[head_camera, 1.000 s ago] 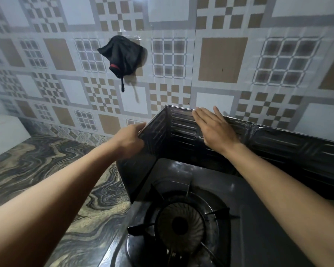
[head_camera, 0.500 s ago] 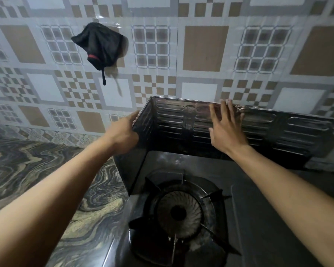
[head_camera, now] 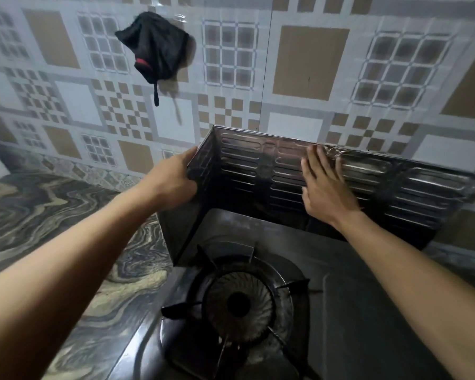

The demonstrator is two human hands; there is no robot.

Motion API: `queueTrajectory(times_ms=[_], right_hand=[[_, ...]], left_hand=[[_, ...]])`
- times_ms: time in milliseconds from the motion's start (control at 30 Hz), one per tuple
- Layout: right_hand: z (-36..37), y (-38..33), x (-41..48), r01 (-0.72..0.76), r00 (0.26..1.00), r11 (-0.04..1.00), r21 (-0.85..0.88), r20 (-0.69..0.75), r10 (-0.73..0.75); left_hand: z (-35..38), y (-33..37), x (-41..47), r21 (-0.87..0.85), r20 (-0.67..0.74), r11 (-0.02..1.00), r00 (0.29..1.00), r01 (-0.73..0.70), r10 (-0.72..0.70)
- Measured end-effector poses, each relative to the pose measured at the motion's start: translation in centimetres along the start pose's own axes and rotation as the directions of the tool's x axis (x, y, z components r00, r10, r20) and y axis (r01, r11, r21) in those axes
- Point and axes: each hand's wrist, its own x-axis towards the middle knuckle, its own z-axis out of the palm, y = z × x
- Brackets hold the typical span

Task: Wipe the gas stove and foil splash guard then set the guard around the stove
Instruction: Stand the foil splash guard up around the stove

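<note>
A dark gas stove (head_camera: 348, 319) fills the lower middle, its round burner (head_camera: 237, 303) under a black pan support. The ribbed foil splash guard (head_camera: 255, 174) stands upright behind the stove and folds forward along its left side. My left hand (head_camera: 173, 179) grips the front edge of the left panel. My right hand (head_camera: 324, 187) lies flat, fingers together, against the back panel just below its crumpled top edge. The guard's right end runs out toward the frame's right edge.
A patterned tile wall (head_camera: 310, 61) rises right behind the guard. A black cloth (head_camera: 155, 45) hangs on the wall at upper left. The marbled countertop (head_camera: 39, 220) spreads out left of the stove.
My right hand slid rightward along the back panel. The back panel now stands straighter against the wall. My left hand keeps its grip on the left panel.
</note>
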Motion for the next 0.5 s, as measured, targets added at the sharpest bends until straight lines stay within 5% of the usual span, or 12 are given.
queueTrajectory(times_ms=[500], right_hand=[[0.5,-0.3,0.0,0.01,1.0,0.997,-0.075,-0.026,-0.012]], left_hand=[[-0.5,1.5,-0.3,0.116,-0.038,0.993,0.999,0.022,-0.017]])
